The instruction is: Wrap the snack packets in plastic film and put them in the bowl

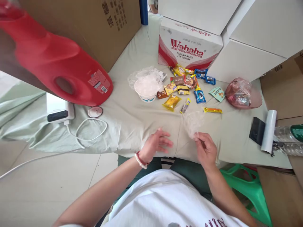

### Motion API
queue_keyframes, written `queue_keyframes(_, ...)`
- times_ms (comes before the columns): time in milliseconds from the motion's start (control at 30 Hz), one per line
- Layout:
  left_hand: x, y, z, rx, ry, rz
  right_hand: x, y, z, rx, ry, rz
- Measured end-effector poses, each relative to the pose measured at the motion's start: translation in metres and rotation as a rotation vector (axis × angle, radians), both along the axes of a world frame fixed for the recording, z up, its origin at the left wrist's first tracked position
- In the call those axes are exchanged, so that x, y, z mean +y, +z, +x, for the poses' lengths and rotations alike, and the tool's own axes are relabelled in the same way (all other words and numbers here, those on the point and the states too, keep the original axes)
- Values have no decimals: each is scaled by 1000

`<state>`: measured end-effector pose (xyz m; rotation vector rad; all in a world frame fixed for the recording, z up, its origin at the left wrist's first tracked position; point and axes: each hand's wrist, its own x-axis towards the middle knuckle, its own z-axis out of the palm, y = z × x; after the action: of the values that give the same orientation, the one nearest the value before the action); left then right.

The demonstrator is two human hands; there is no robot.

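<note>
Your white shirt fills the bottom of the view, and just beyond it both hands work over the front edge of the cloth-covered worktop. Your right hand has its grip pinched on the lower edge of a clear plastic bag, which stands up crumpled from your fingertips, between you and the snack packets. Your left hand, with a bead bracelet at the wrist, is released: fingers spread, holding nothing, just beside the bag but not touching it.

That film looks very thin and clingy, so I'd judge a light pinch with the fingertips serves better than a fist. Rub the layers between thumb and forefinger to part them, and let your free hand take the opposite edge rather than tugging from one side, which could tear it.

Farther back, the packets are small, glossy foil and plastic wrappers in yellow, blue and brown, lying loose and close together. To their left, a round white bowl is draped in more wrinkled film. At the back, a Wahaha carton is stiff cardboard. A smooth red jug with a moulded handle looms at the left, above a white power bank and its looped cable.
</note>
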<state>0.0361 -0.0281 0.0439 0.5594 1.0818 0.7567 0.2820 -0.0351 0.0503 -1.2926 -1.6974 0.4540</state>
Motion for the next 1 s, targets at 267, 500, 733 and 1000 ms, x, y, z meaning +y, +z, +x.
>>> queue_keyframes(267,47,5,56,-254,155,-95,-46,-24,-9,30,118,-38)
queue_keyframes(500,62,5,17,-303,164,0,-19,-29,26,787,68,-525)
queue_keyframes(733,44,21,10,-269,129,134,36,-14,-20,1076,325,-944)
queue_keyframes(1000,36,-14,-9,381,290,343,50,-14,-31,926,215,-909)
